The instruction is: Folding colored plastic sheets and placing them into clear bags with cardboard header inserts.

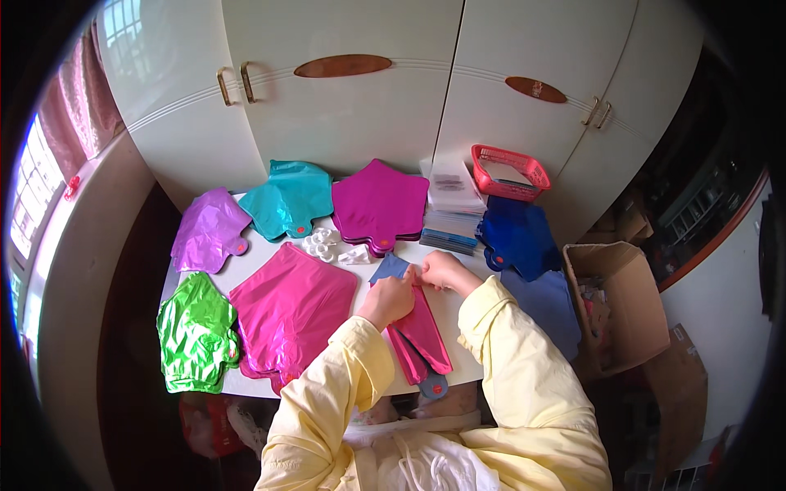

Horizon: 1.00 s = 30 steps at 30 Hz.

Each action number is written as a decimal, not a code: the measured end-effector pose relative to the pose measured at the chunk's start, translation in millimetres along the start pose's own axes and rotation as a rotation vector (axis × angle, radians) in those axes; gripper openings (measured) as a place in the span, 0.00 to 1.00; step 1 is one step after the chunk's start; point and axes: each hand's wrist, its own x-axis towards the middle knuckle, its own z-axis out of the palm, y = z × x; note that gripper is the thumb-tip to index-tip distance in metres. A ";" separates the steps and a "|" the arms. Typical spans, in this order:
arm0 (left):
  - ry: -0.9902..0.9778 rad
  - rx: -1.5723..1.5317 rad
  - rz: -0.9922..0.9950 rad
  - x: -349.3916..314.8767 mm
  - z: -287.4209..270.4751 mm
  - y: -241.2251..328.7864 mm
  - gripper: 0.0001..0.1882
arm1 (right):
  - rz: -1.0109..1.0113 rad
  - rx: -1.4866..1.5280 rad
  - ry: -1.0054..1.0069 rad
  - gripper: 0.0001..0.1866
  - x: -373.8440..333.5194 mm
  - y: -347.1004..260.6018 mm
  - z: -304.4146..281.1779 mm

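Note:
In front of me a foil balloon (430,327) lies folded into a long narrow strip, deep pink with a dark gap along its lower part. A grey-blue piece of foil (390,268) shows at its far end, and a rounded grey-blue tab (434,386) with a red dot sticks out at the near end. My left hand (389,301) is closed on the strip's upper left side. Close beside it, my right hand (449,272) pinches the strip's upper right edge. The fingertips nearly meet and partly hide the foil between them.
Flat foil balloons in pink (295,307), green (196,331), lilac (210,229), teal (286,199), magenta (381,200) and dark blue (520,233) ring the table. White ribbon rolls (321,244), clear bags (452,192), a red basket (532,168) and a cardboard box (634,303) stand around.

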 end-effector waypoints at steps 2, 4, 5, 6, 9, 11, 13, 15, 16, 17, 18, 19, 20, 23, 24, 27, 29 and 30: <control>-0.002 0.004 -0.012 1.4 1.3 2.5 0.28 | 0.003 -0.055 -0.007 0.13 -0.8 3.8 3.5; 0.007 0.002 -0.025 -0.4 -0.2 3.3 0.28 | -0.016 -0.129 -0.009 0.15 -11.1 -2.8 -0.6; 0.011 0.001 -0.030 -1.0 -0.4 3.6 0.29 | -0.016 -0.150 -0.022 0.16 -15.8 -4.4 -2.3; 0.013 0.004 -0.029 -1.4 -0.5 3.6 0.29 | -0.016 -0.172 -0.035 0.17 -21.4 -5.1 -4.0; 0.020 0.010 -0.015 -1.3 -0.4 2.4 0.29 | -0.021 -0.214 -0.086 0.21 -31.6 1.0 -4.5; 0.026 0.012 0.010 -0.6 1.4 1.1 0.30 | -0.019 -0.247 -0.122 0.23 -37.8 5.1 -3.2; 0.029 0.019 0.002 0.5 3.3 0.7 0.30 | -0.012 -0.290 -0.155 0.24 -44.5 8.5 -1.1; 0.040 0.021 -0.001 1.5 6.0 -0.7 0.30 | -0.047 -0.348 -0.131 0.26 -51.5 11.3 3.2; 0.049 0.021 -0.001 1.9 7.6 -1.8 0.30 | -0.065 -0.376 -0.120 0.26 -54.9 11.5 4.8; 0.058 0.021 -0.001 2.0 8.5 -2.3 0.30 | -0.063 -0.388 -0.128 0.27 -58.6 11.0 5.3; 0.047 0.025 -0.013 2.4 8.3 -1.7 0.30 | -0.061 -0.399 -0.134 0.27 -64.3 8.1 4.2; 0.037 0.029 -0.026 2.7 7.5 -0.9 0.30 | -0.059 -0.411 -0.141 0.27 -69.0 6.4 3.7; 0.027 0.033 -0.039 2.6 6.5 0.0 0.30 | -0.059 -0.405 -0.147 0.27 -72.3 6.7 4.8; 0.014 0.041 -0.053 0.7 0.0 5.9 0.30 | -0.054 -0.389 -0.160 0.27 -83.5 8.8 8.0; 0.009 0.039 -0.057 1.1 0.2 5.9 0.30 | -0.050 -0.386 -0.166 0.26 -87.4 8.3 8.6; -0.003 0.031 -0.066 1.9 0.6 5.4 0.31 | -0.054 -0.399 -0.183 0.25 -96.5 10.8 14.0; -0.008 0.022 -0.068 2.0 -0.2 5.7 0.31 | -0.065 -0.410 -0.196 0.24 -101.3 13.4 18.4; -0.003 0.026 -0.065 2.3 0.3 5.1 0.31 | -0.072 -0.413 -0.203 0.24 -103.2 14.3 20.5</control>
